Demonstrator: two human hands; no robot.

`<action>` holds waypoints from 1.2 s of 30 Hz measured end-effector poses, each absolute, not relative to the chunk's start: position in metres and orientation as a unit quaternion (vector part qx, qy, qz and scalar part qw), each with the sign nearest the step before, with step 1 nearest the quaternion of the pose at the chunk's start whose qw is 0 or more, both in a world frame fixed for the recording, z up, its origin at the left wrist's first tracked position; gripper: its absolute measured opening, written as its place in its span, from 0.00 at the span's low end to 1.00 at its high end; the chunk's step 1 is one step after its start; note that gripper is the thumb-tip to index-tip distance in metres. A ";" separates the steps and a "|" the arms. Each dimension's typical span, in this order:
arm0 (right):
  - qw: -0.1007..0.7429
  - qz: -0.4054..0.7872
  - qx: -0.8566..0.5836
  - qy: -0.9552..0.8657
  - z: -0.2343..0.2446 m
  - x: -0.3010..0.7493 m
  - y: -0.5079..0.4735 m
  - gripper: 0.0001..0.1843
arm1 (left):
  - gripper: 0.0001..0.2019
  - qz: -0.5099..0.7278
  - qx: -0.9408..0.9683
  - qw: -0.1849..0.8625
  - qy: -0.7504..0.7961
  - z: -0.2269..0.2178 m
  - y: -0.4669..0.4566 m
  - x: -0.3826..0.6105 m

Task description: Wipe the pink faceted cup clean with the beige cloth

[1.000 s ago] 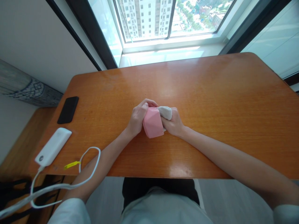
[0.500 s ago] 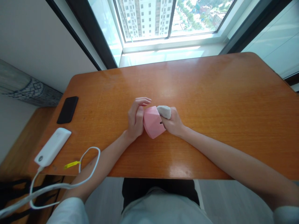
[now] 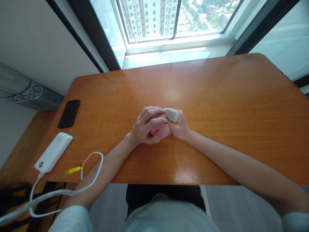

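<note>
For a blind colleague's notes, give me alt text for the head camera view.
A person's left hand cups a pink faceted object on an orange wooden table, while the right hand presses a pale grey pad against it. A black phone and white power bank with a cable lie to the left.

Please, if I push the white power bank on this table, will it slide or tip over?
The white power bank lies flat and long, so it will probably slide, not tip. Its smooth casing and the glossy wooden table suggest little grip. The attached white cable may drag it.
</note>
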State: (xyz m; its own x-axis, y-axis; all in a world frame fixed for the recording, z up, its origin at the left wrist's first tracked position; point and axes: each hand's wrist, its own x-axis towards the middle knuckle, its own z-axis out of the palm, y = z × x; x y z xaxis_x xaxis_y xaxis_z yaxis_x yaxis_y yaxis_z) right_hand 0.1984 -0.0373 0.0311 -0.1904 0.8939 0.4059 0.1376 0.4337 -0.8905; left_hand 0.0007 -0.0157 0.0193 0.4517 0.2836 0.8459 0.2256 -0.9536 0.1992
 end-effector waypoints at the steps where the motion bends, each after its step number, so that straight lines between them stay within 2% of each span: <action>1: 0.509 0.371 -0.385 -0.675 0.030 0.199 -0.037 0.17 | 0.16 0.505 0.848 0.053 0.153 0.022 -0.018 0.002; 6: 0.509 0.389 -0.370 -0.673 0.029 0.201 -0.039 0.17 | 0.15 0.525 0.787 0.243 0.215 0.034 -0.028 0.011; 11: 0.499 0.394 -0.381 -0.671 0.028 0.201 -0.039 0.22 | 0.19 0.517 0.657 0.442 0.325 0.035 -0.033 0.020; 22: 0.507 0.365 -0.366 -0.690 0.026 0.201 -0.040 0.17 | 0.21 0.459 0.511 0.582 0.435 0.034 -0.023 0.020; 25: 0.494 0.384 -0.376 -0.683 0.028 0.200 -0.039 0.17 | 0.23 0.494 0.511 0.540 0.450 0.026 -0.024 0.023; 29: 0.489 0.398 -0.377 -0.679 0.030 0.199 -0.038 0.14 | 0.23 0.565 0.586 0.416 0.406 0.019 -0.026 0.023; 32: 0.484 0.396 -0.388 -0.677 0.029 0.199 -0.039 0.15 | 0.22 0.575 0.718 0.262 0.291 0.020 -0.023 0.012; 36: 0.484 0.385 -0.398 -0.677 0.025 0.201 -0.038 0.17 | 0.23 0.481 0.874 -0.011 0.073 0.023 -0.012 -0.005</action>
State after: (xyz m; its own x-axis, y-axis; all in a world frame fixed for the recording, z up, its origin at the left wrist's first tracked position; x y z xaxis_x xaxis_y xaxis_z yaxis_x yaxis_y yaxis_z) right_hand 0.2007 -0.0380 0.0255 -0.2145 0.9123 0.3489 0.1666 0.3861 -0.9073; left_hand -0.0047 -0.0122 0.0228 0.5269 0.1169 0.8418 0.1377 -0.9891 0.0512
